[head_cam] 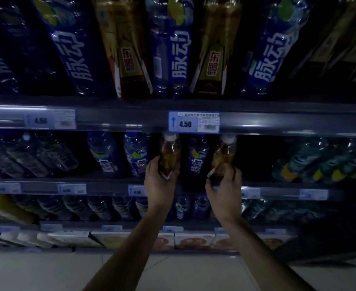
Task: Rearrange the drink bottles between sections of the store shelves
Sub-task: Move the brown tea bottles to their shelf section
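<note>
Both arms are up at the dim shelving; the left hand is wrapped around the base of an amber bottle, white cap just under the shelf edge above; the right hand grips a second amber bottle the same way, fingers curled round its lower label; between the two hands stands a blue-labelled bottle; directly above the left hand sits a 4.50 price tag.

Top-shelf bottles cropped above.
</note>
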`<state>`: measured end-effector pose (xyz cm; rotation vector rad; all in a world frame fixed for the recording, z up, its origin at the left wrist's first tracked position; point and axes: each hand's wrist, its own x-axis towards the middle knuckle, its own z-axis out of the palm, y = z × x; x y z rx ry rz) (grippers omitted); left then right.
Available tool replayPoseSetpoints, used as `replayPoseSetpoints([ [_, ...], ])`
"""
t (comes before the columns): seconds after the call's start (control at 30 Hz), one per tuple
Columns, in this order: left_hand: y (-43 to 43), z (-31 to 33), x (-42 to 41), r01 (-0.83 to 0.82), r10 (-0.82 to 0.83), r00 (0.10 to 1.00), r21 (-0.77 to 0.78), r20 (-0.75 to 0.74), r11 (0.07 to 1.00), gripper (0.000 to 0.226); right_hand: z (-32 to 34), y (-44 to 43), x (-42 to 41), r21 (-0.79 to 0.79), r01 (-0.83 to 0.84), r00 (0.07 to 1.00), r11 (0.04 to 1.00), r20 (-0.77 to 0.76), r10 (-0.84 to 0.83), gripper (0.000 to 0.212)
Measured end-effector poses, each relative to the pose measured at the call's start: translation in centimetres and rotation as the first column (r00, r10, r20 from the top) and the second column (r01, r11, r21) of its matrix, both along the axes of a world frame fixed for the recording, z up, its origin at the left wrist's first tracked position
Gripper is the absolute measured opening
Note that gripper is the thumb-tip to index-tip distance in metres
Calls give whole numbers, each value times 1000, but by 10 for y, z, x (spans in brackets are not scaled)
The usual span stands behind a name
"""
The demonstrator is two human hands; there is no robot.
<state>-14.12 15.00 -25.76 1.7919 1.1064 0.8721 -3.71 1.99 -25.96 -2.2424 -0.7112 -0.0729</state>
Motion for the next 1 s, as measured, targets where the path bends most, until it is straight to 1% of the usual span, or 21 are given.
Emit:
replayPoseSetpoints([
  [0.1,-3,-3,10,-55,56,998,-37,38,998,63,-7,1,9,91,26,999,995,-32,-23,62],
  [0.2,-3,-7,16,-63,69,995,-76,76,995,64,-11,4,17,129,57,996,990,-71,-49,71],
  [0.3,-3,-7,21,-70,80,989,-85,121,994,65,-12,9,25,173,68,994,983,-96,-52,74],
  [0.5,-1,-8,30,-92,106,982,-93,159,991,64,-15,21,35,235,101,989,967,-134,-70,77],
  [0.63,0,-11,30,-62,78,980,-89,183,994,63,-17,26,35,269,107,989,957,-125,-75,78],
  [0.77,8,-14,25,-25,47,982,-119,181,993,63,-22,27,35,290,103,990,952,-125,-69,80],
  [0.9,14,-16,19,70,-41,981,-147,191,987,63,-26,28,39,307,125,987,943,-135,-87,81],
  [1.0,17,-20,15,113,-94,985,-132,142,985,64,-28,29,40,319,128,988,939,-125,-92,81],
])
